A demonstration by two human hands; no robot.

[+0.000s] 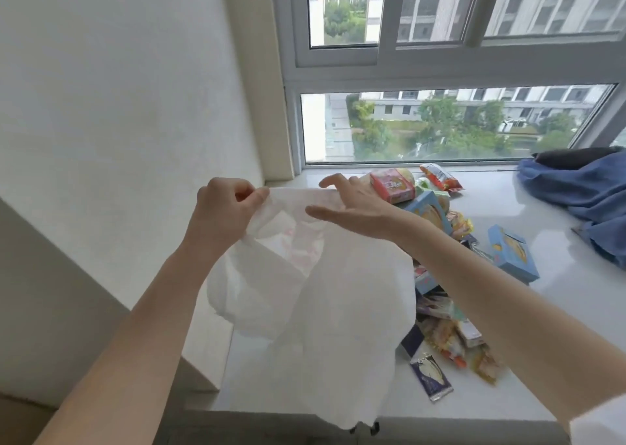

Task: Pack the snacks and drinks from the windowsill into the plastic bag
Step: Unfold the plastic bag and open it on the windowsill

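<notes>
Left hand: the left hand (225, 207) was raised in front of the window, forearm rising from the lower left, wrist bent inward. Its thumb and curled fingers pinched the top left edge of the plastic bag (315, 295).

Right hand: the right hand (352, 207) reached in from the lower right, forearm stretched across the heap of snacks. Its palm faced left and down, fingers spread and mostly straight. The fingertips lay at the bag's upper rim; whether they pinched the film or only touched it could not be told.

Plastic bag: white and thin, it hung from the two hands above the windowsill (508, 394), its top edge stretched between them, its body billowing downward with the lower hem past the sill's near edge. Faint pink print showed through near the top.

Snacks: a loose heap lay on the sill just right of the bag, partly hidden behind it and the right forearm. A pink box (393, 185) sat at the far end with a red-orange packet (440, 177) beside it; one blue box (428, 212) lay under the right wrist, another blue box (513, 253) further right; a dark foil sachet (432, 377) lay nearest the viewer.

Beyond the heap: a blue cloth (582, 194) was bunched at the sill's right end, well apart from the bag.
</notes>
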